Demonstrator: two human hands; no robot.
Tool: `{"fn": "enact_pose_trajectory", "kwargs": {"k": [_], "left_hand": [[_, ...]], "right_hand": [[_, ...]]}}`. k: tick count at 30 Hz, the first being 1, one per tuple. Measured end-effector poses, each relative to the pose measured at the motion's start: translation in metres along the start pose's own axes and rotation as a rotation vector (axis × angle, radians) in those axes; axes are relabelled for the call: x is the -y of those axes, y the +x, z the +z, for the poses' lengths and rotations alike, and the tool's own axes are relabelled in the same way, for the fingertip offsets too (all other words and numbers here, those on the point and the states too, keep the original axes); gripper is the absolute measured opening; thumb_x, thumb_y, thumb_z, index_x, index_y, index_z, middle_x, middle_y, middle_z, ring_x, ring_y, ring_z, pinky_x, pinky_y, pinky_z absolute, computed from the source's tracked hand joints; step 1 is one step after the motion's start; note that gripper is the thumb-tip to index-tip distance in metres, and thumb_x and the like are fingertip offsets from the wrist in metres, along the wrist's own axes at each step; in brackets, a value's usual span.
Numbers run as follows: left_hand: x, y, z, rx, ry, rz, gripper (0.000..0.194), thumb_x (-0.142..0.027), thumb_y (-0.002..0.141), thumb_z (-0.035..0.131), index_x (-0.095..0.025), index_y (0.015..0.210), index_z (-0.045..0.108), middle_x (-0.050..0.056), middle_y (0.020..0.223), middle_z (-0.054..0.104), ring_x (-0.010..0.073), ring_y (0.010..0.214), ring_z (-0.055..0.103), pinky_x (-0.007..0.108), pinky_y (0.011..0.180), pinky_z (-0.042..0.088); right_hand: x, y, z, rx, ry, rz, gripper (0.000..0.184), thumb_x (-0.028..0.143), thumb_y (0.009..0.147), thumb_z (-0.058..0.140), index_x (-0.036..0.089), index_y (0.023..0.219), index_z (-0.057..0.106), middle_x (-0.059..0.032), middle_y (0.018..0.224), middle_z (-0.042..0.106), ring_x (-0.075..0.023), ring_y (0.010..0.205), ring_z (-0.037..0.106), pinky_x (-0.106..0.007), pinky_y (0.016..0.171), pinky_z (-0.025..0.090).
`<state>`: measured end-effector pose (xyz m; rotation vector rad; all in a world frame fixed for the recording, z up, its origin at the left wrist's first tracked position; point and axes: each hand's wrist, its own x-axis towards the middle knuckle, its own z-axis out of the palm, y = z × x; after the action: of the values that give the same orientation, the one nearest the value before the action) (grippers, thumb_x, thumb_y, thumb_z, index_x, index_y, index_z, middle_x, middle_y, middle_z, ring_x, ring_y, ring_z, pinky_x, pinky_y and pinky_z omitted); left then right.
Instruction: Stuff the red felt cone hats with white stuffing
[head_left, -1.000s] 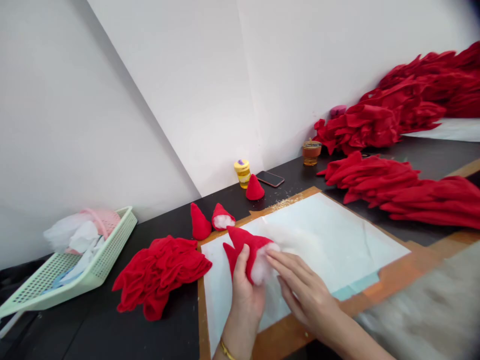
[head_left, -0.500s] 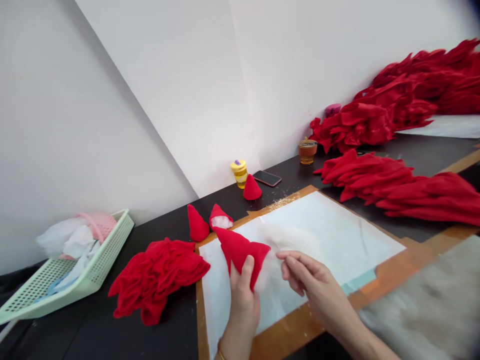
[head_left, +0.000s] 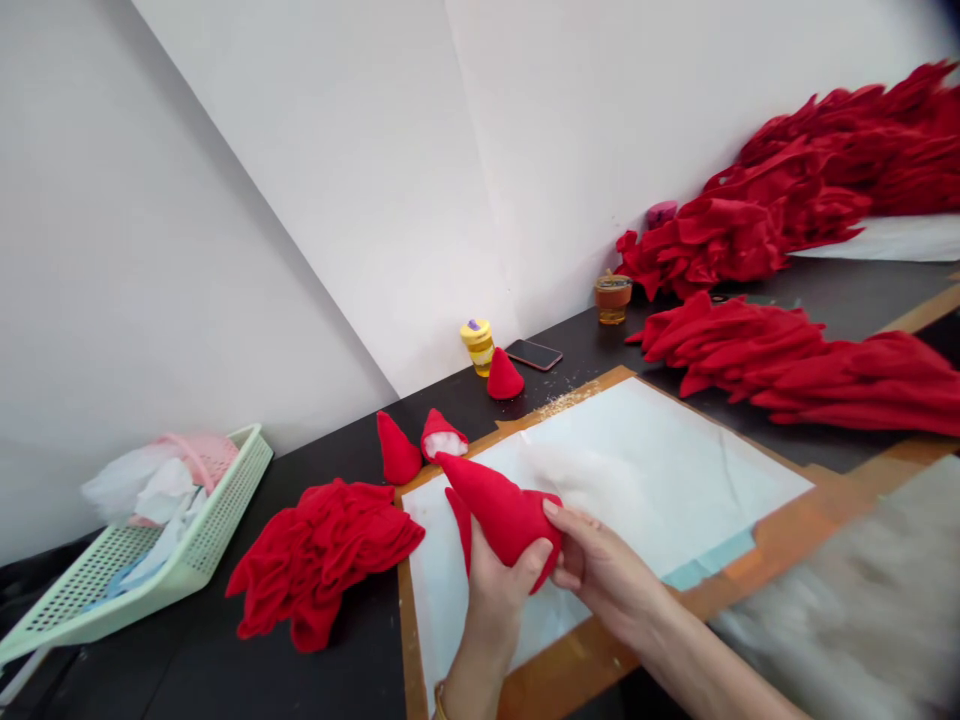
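Note:
My left hand [head_left: 501, 590] is wrapped around a red fabric cone hat [head_left: 499, 505], its tip pointing up and left. With the thumb on top, my right hand [head_left: 600, 565] grips the rim of its wide end; those fingertips are partly hidden, as is the inside of the hat. A further red fabric edge [head_left: 459, 522] shows behind my left fingers. Just beyond the tip lies a red cone [head_left: 442, 437] with white stuffing in its opening. Beside it stands another red cone [head_left: 397, 450]. Thin white stuffing [head_left: 585, 472] rests on the white sheet [head_left: 697, 480].
Red fabric pieces [head_left: 322, 560] are heaped at left, near a green basket [head_left: 225, 510]. Further back are a red cone [head_left: 505, 377], a yellow-lidded cup [head_left: 478, 347], a phone [head_left: 534, 355] and a brown-banded cup [head_left: 613, 299]. More red pieces [head_left: 795, 360] lie at right, by blurred white stuffing [head_left: 862, 600].
My right hand has moved left from beside the opening onto the hat's rim. White stuffing seen at the opening is now out of sight. The hat has shifted slightly right.

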<state>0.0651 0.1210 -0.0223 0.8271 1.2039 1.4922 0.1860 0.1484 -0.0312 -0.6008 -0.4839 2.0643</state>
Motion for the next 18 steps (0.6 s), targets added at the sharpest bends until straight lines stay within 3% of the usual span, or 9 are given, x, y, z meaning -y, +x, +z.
{"fn": "enact_pose_trajectory", "kwargs": {"k": [4, 7, 12, 15, 18], "left_hand": [[0.002, 0.004, 0.005, -0.05, -0.269, -0.032, 0.069, -0.053, 0.076, 0.08, -0.016, 0.128, 0.056, 0.011, 0.108, 0.072, 0.0227, 0.095, 0.071, 0.029, 0.081, 0.057], [0.005, 0.005, 0.008, -0.1, -0.37, -0.08, 0.072, -0.061, 0.075, 0.079, -0.015, 0.125, 0.058, 0.013, 0.111, 0.072, 0.0254, 0.102, 0.071, 0.03, 0.083, 0.057], [0.009, -0.002, 0.01, -0.057, -0.338, -0.158, 0.081, -0.062, 0.068, 0.084, -0.014, 0.129, 0.059, 0.015, 0.119, 0.071, 0.0284, 0.11, 0.069, 0.034, 0.092, 0.057], [0.006, -0.004, 0.008, 0.044, -0.309, -0.113, 0.073, -0.056, 0.073, 0.083, -0.015, 0.13, 0.061, 0.015, 0.13, 0.066, 0.0295, 0.122, 0.064, 0.036, 0.104, 0.053], [0.001, 0.0, 0.001, -0.011, -0.307, -0.084, 0.067, -0.05, 0.075, 0.083, -0.017, 0.13, 0.061, 0.013, 0.128, 0.067, 0.0298, 0.122, 0.064, 0.038, 0.105, 0.052]], "right_hand": [[-0.016, 0.003, 0.004, 0.023, -0.051, -0.051, 0.046, 0.048, 0.072, 0.091, 0.015, 0.082, 0.061, 0.0049, 0.057, 0.048, -0.0051, 0.051, 0.033, -0.015, 0.043, 0.025], [-0.028, -0.002, 0.005, 0.062, -0.076, -0.074, 0.043, 0.047, 0.075, 0.088, 0.015, 0.085, 0.061, 0.0048, 0.058, 0.051, -0.0038, 0.05, 0.03, -0.013, 0.042, 0.022], [-0.029, -0.009, 0.008, 0.128, -0.001, -0.054, 0.037, 0.046, 0.081, 0.083, 0.017, 0.092, 0.061, 0.0017, 0.061, 0.06, -0.0041, 0.044, 0.037, -0.013, 0.036, 0.016], [-0.024, -0.011, 0.005, 0.225, 0.01, -0.019, 0.04, 0.047, 0.087, 0.076, 0.02, 0.111, 0.061, 0.0038, 0.059, 0.06, -0.0032, 0.034, 0.034, -0.015, 0.033, 0.016], [-0.02, -0.016, -0.008, 0.174, -0.098, -0.071, 0.049, 0.052, 0.09, 0.071, 0.022, 0.127, 0.059, 0.0014, 0.07, 0.066, -0.0029, 0.033, 0.033, -0.017, 0.033, 0.019]]}}
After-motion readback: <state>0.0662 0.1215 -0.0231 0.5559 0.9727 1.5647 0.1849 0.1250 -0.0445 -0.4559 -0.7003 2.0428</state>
